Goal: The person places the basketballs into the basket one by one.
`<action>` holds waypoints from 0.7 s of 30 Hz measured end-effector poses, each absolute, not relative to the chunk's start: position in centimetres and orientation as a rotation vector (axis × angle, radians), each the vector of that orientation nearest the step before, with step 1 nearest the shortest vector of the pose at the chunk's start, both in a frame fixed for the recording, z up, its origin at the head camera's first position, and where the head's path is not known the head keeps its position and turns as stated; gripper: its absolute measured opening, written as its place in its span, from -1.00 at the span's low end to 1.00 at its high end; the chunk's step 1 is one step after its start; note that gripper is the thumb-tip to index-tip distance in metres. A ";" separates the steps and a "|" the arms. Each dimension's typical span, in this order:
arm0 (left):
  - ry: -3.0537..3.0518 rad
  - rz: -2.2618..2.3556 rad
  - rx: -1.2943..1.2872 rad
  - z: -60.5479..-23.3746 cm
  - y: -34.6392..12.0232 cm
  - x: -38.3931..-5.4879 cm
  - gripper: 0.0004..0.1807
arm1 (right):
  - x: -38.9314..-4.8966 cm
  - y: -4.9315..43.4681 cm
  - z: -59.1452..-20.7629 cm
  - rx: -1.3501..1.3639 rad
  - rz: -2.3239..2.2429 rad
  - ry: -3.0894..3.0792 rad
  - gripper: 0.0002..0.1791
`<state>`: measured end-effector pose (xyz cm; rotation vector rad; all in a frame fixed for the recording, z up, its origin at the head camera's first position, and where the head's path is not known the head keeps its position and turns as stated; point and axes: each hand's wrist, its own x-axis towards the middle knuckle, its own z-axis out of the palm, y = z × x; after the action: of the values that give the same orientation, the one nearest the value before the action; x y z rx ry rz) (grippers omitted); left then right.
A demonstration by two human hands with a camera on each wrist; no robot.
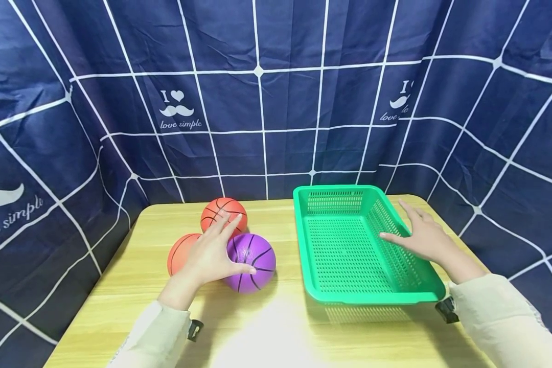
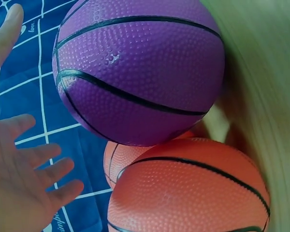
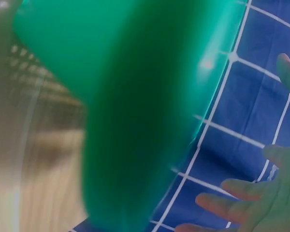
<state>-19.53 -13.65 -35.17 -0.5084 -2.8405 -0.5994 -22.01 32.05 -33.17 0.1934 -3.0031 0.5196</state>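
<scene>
The left hand (image 1: 207, 259) hung over a cluster of balls left of centre in the head view, its fingers released and spread, thumb reaching out to the right. In the left wrist view a gap showed between that hand and the balls.

The purple ball (image 1: 257, 255) sat nearest the middle of the frame, partly behind the thumb. A red ball (image 1: 216, 208) lay just above it in the picture, and an orange ball (image 1: 179, 253) lay at the cluster's left side, partly hidden by the hand. All three bore black lines and sat close together on the wooden table (image 1: 124, 301).

Right of centre stood a green basket (image 1: 372, 298), upright, with slotted walls and a wide rim. The right hand (image 1: 425, 237) hovered by its right side, fingers released and parted, thumb pointing left over the basket; the right wrist view showed the fingers apart from the rim.

Pale sleeves (image 1: 497, 312) entered from the lower edge. Behind the table, a dark blue curtain (image 1: 290, 102) with white grid lines filled the upper frame.
</scene>
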 end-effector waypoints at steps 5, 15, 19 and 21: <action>-2.829 -0.737 -0.599 -35.6 -13.7 -19.7 0.30 | -22.4 33.6 -33.5 0.209 0.566 -3.029 0.17; -2.832 -0.899 -0.710 -36.6 -13.9 -20.3 0.28 | -22.4 36.3 -34.0 0.198 0.841 -3.096 0.09; -2.836 -0.896 -0.734 -37.0 -13.9 -20.5 0.25 | -22.4 37.0 -34.3 0.173 1.038 -3.126 0.05; -2.846 -0.886 -0.730 -37.2 -13.9 -20.6 0.25 | -22.3 37.3 -34.5 0.145 1.124 -3.150 0.04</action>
<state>-20.57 -13.94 -37.20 -0.7296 -2.8459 -0.8863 -22.35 37.33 -34.45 0.1454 -3.1504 1.1238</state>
